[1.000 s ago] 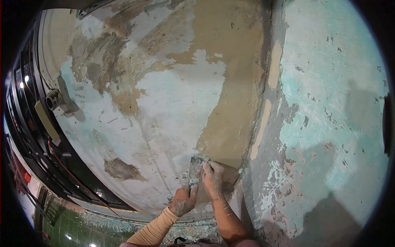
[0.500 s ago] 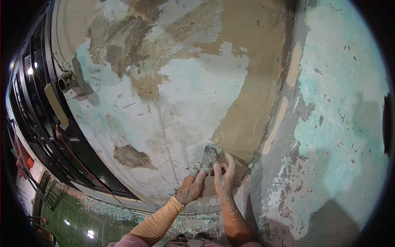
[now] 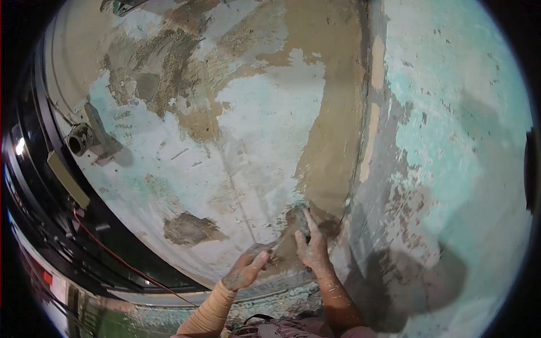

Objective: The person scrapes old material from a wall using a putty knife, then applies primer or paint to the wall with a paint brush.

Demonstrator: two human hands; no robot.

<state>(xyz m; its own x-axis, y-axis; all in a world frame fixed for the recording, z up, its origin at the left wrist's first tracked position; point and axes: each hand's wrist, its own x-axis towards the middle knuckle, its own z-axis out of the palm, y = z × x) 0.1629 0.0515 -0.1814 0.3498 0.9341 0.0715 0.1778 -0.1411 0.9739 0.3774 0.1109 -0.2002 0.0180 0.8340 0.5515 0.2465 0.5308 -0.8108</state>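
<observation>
My right hand [image 3: 313, 250] is closed on a putty knife, its grey, plaster-smeared blade [image 3: 302, 221] lying close against the lower wall. The index finger stretches along the blade, and the handle is hidden. To its left, my left hand [image 3: 243, 271] grips a thin flat tool [image 3: 269, 248], seen nearly edge-on, that looks like a scraper. Both hands are spotted with pale plaster. Around the putty knife is a darker, damp-looking patch [image 3: 327, 222] at the foot of the tan plaster strip [image 3: 332, 129].
On the right, a peeling turquoise wall [image 3: 451, 141] meets this one at a corner. A pipe stub [image 3: 80, 139] sticks out on the left, beside a dark-framed window [image 3: 56, 208]. An orange cable [image 3: 107, 243] runs down there. Below is a ledge with flaked paint [image 3: 169, 315].
My hands have moved apart: the right is now on the putty knife against the wall, the left lower and further left with the flat tool. The view has shifted slightly.
</observation>
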